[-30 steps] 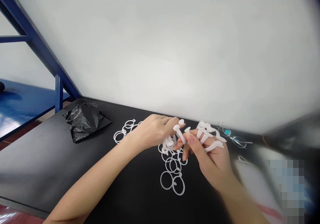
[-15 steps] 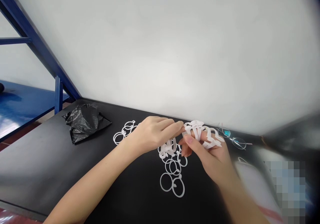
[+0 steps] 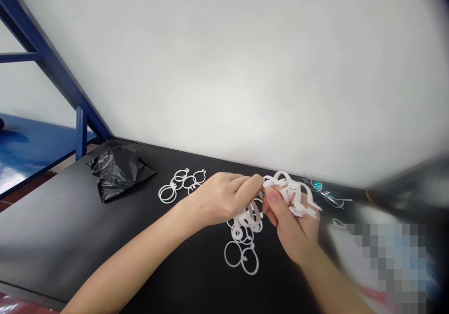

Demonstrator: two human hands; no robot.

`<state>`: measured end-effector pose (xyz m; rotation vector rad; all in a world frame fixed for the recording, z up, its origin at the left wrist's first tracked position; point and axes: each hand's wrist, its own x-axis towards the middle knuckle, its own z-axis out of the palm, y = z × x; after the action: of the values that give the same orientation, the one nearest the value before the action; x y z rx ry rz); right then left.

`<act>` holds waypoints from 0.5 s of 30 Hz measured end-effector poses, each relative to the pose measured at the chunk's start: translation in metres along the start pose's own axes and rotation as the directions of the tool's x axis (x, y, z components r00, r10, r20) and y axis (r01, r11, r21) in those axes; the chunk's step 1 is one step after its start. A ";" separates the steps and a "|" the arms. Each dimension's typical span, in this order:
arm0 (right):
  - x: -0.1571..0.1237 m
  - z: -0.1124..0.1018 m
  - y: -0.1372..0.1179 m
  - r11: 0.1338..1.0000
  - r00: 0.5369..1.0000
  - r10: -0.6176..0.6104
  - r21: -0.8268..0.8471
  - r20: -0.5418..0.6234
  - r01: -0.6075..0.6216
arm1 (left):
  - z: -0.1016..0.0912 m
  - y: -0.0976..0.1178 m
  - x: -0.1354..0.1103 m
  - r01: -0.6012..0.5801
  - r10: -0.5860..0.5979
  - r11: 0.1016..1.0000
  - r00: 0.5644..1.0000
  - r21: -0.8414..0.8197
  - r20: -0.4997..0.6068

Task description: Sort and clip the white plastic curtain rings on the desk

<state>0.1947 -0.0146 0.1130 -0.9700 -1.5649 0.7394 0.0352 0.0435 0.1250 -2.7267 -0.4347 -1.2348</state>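
Observation:
White curtain rings (image 3: 289,197) with small eyelets are bunched around the fingers of my right hand (image 3: 298,234), its thumb pressing on them. My left hand (image 3: 224,199) is closed, palm down, with its fingertips pinched at the left end of this bunch. More white rings (image 3: 250,218) hang beneath my left hand, seemingly gathered in its curled fingers; the hand hides part of them. Below lie loose rings (image 3: 249,261) on the black tabletop (image 3: 196,276). Another group of rings (image 3: 167,194) lies to the left of my left hand.
A crumpled black plastic bag (image 3: 117,171) lies at the table's far left. Eyeglasses (image 3: 333,199) rest by the wall beyond my right hand. A blurred whitish item (image 3: 354,262) is at the right. A blue metal frame (image 3: 63,80) rises on the left.
Both hands have shifted slightly right, and my left fingers have curled tighter against the bunch. The rings under my left hand hang a little lower. More of the left ring group shows.

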 end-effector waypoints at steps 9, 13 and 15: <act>-0.001 -0.002 -0.005 0.997 0.998 -0.058 -0.051 -0.030 0.056 | 0.009 -0.011 -0.003 0.084 -0.095 0.994 0.976 -0.063 -0.197; 0.004 -0.004 -0.019 0.996 0.999 0.043 -0.073 -0.028 -0.045 | -0.004 -0.009 0.001 0.118 -0.143 0.977 0.981 -0.178 -0.135; 0.006 -0.004 -0.021 0.996 0.997 0.072 -0.055 -0.022 -0.073 | -0.009 -0.009 0.000 0.178 -0.203 0.956 0.975 -0.234 -0.086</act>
<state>0.1939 -0.0190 0.1343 -1.0770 -1.5470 0.7372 0.0257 0.0500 0.1306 -2.8369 -0.5912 -1.5642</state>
